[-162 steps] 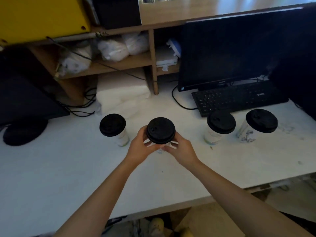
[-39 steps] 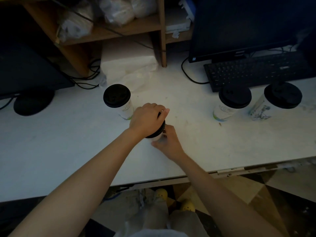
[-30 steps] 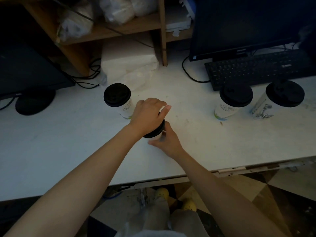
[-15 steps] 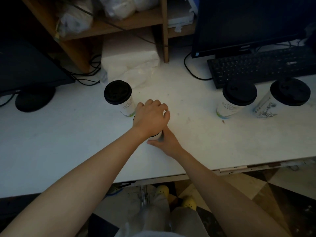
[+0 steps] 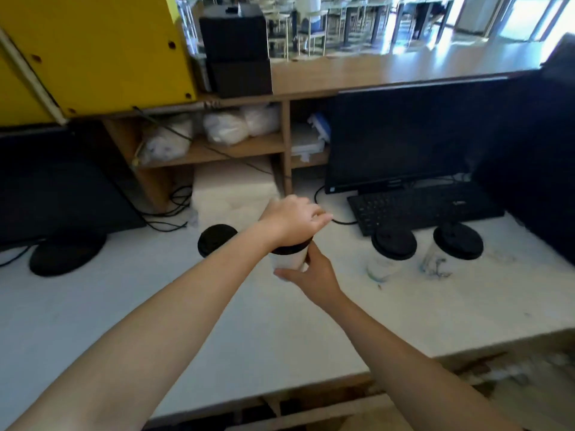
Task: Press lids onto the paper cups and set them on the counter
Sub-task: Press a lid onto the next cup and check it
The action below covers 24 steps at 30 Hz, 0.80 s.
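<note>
A white paper cup with a black lid is held above the white worktop. My left hand lies palm-down over the lid, covering most of it. My right hand wraps the cup's wall and base from the right and below. Three other lidded paper cups stand on the worktop: one to the left, partly behind my left forearm, and two to the right, in front of the keyboard.
A black keyboard and monitor stand at the back right. A raised wooden counter runs above them. Wooden shelves with white bags, a yellow panel, a dark monitor base and cables sit at the left.
The cup has left the worktop and now hangs in the air between both hands. My view has tilted upward, so the raised wooden counter and yellow panel now show.
</note>
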### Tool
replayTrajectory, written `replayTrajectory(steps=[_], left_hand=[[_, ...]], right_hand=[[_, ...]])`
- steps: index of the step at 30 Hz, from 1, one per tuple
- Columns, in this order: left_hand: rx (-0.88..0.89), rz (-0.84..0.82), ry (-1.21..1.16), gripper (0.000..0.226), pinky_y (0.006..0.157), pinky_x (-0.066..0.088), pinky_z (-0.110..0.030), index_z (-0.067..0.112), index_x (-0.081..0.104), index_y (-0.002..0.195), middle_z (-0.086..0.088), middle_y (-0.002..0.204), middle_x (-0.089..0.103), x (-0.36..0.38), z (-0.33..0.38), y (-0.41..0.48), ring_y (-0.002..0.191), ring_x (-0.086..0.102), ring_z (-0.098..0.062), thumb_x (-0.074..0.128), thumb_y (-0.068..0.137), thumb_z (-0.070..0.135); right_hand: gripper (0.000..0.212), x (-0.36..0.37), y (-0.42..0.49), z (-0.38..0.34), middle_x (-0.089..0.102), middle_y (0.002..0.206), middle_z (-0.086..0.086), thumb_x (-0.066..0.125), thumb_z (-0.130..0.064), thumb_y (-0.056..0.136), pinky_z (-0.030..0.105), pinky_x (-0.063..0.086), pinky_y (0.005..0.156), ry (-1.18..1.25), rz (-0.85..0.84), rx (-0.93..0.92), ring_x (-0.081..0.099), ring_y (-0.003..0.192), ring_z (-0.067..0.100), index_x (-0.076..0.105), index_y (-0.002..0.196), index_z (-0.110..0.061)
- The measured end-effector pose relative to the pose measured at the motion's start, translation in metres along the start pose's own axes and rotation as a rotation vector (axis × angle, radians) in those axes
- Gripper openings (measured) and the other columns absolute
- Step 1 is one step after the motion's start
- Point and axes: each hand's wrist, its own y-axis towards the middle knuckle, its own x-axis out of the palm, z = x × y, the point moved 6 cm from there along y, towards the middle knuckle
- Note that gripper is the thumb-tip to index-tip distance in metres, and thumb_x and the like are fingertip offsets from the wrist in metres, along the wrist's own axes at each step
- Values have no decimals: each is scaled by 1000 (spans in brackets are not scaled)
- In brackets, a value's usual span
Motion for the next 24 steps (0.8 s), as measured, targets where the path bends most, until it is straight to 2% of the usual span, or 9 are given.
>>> replayTrajectory(steps=[3,7,9,12,15,17,20,22,24], left_hand=[[38,27,34,51,93,32,-45,32,54,126,-2,131,55,-51,14,8,124,45,-25,23,94,57],[129,111,3,51,98,30,-43,33,47,133,1,137,51,-113,33,7,128,42,-22,24,94,58],[165,260,-64,52,98,34,-41,30,41,138,0,136,52,-144,38,0,127,44,-22,30,94,56],[93,547,66,65,94,38,-43,27,35,141,-4,140,49,-182,32,-15,129,41,-25,30,89,64],[-91,324,-286,83,92,43,-40,32,21,147,-6,147,38,-183,9,-18,129,42,-30,32,78,78],[-144,146,-604,84,68,56,-36,39,17,145,-1,129,43,-174,2,-24,103,55,-30,43,74,78],[-69,138,-795,72,48,55,-30,44,28,133,6,102,44,-172,1,-33,85,56,-20,63,73,62],[17,233,-851,57,52,55,-31,38,36,121,8,103,46,-172,2,-38,89,56,-18,68,75,50],[55,324,-936,55,72,56,-37,33,40,118,6,108,51,-171,-4,-42,98,57,-19,69,73,44]], right_hand=[[67,-21,12,-44,63,106,-18,82,-35,62,9,47,68,-26,85,-68,60,96,1,47,120,-33],[68,-48,17,-98,66,107,-10,83,-35,61,35,55,81,-36,212,-164,62,97,9,52,121,-28],[62,-62,17,-122,66,103,-9,84,-32,60,40,55,81,-50,271,-211,62,95,10,54,114,-28],[63,-85,15,-150,63,106,-5,83,-32,59,40,52,81,-173,380,-261,56,100,15,54,114,-23],[71,-104,8,-172,52,113,-4,81,-31,62,29,38,79,-340,511,-347,36,103,12,48,124,-20],[69,-111,3,-186,51,114,-2,79,-31,63,30,36,77,-438,571,-403,32,101,14,48,123,-20],[69,-112,0,-198,50,118,3,78,-32,65,36,42,86,-579,608,-446,34,108,20,47,126,-19],[70,-113,-3,-206,48,122,6,77,-30,68,40,43,92,-629,642,-487,34,112,23,46,129,-15],[73,-115,-4,-216,46,127,6,77,-29,69,40,40,97,-658,630,-543,33,116,25,44,132,-13]])
